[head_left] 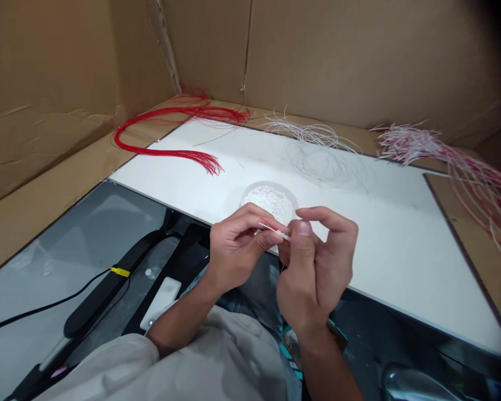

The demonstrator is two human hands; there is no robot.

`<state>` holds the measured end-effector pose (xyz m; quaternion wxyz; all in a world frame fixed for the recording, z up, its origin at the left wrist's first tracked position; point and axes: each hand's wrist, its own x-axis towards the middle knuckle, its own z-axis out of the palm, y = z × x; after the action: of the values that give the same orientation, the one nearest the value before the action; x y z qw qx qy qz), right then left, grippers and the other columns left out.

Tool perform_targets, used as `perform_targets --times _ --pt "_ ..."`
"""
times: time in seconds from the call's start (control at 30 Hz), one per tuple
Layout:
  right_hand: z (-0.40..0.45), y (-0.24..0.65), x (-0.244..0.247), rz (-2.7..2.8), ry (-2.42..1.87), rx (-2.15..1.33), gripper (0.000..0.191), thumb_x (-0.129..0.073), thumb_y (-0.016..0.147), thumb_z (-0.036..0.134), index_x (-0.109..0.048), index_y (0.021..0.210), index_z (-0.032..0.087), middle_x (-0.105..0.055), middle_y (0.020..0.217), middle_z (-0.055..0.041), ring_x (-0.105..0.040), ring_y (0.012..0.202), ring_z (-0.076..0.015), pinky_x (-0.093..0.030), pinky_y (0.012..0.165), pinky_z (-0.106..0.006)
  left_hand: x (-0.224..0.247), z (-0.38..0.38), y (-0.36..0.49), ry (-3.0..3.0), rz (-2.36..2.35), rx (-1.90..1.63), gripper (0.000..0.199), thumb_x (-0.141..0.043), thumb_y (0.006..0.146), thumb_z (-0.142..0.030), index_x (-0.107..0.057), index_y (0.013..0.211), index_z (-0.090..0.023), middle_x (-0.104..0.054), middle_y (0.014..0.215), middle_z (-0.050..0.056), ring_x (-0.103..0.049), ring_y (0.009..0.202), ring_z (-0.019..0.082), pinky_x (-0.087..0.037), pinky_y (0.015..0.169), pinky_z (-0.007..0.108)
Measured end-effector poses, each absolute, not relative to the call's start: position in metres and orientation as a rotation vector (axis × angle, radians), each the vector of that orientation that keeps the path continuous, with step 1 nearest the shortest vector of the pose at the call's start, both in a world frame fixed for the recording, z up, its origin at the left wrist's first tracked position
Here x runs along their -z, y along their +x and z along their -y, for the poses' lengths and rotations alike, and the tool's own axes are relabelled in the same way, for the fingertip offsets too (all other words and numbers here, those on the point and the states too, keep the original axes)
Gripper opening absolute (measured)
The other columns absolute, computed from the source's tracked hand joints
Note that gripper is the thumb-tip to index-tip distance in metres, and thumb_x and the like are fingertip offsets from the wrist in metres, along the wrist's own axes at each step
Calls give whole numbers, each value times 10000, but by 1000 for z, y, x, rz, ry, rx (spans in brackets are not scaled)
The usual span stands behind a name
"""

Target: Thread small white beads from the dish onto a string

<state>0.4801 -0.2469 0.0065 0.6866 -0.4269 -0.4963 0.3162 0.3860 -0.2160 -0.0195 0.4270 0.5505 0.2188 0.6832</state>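
Note:
My left hand [234, 248] is closed, pinching thin red and white wires [269, 226] between thumb and fingertips. Small white pieces [283, 235] sit at the fingertips where both hands meet; their exact shape is too small to make out. Thumb and finger of my right hand [317, 267] close on the other end of these pieces, with the index finger raised and bent. Just behind the hands, a shallow round dish [293, 199] holds many small white pieces [269, 199]. The fingers hide part of the dish.
A looped bundle of red wires [127, 146] lies at the table's back left. Loose white wires [313, 133] are at the back middle, and a red-and-white wire bundle [426, 146] at the right. Cardboard walls [338, 55] surround the white table [401, 245]. A chair armrest [108, 289] stands left.

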Motion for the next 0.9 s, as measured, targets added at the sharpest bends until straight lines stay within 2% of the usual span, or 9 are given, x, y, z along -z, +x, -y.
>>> perform_targets --times 0.1,0.23,0.37,0.47,0.6,0.73,0.9 --pt "249 483 -6 1123 -959 -739 102 -526 1063 316 -599 1123 277 -433 649 77 -398 471 -79 -329 450 -225 17 216 386 1419 -571 -1744 41 -810 881 -212 -829 914 -227 -752 861 30 -692 791 121 -561 709 234" --pt "249 487 -9 1228 -963 -701 154 -575 1041 353 -648 1134 254 -461 629 74 -431 503 -84 -365 477 -225 19 214 385 1388 -567 -1781 46 -823 874 -273 -836 907 -242 -751 831 28 -689 784 122 -565 719 236" --pt "248 493 -15 1315 -1030 -564 51 -656 991 251 -701 970 244 -523 588 81 -403 458 -63 -344 445 -214 23 212 382 1255 -542 -1762 70 -841 858 -309 -844 914 -268 -736 845 23 -670 782 102 -546 705 200" --pt "249 496 -18 1350 -1029 -533 135 -638 994 218 -681 866 230 -608 639 62 -463 488 -65 -387 475 -212 21 212 380 1087 -472 -1701 90 -859 837 -352 -844 872 -271 -696 797 4 -627 693 62 -523 659 163" --pt "252 497 -19 1390 -950 -654 172 -610 1000 184 -644 834 219 -599 677 56 -505 561 -73 -413 523 -209 16 213 380 934 -407 -1618 108 -866 827 -374 -841 814 -270 -637 738 -19 -582 614 31 -498 602 139" --pt "253 495 -19 1417 -879 -775 175 -568 1014 157 -629 862 220 -656 801 29 -597 717 -99 -479 639 -228 20 211 378 1082 -433 -1674 60 -843 856 -345 -853 890 -296 -665 794 -7 -633 683 53 -532 648 158" --pt "253 495 -22 1399 -908 -760 226 -556 1010 151 -584 793 208 -616 761 26 -563 701 -104 -453 629 -240 29 210 372 1273 -435 -1704 119 -774 926 -279 -843 1020 -303 -698 910 14 -678 791 76 -572 743 188"
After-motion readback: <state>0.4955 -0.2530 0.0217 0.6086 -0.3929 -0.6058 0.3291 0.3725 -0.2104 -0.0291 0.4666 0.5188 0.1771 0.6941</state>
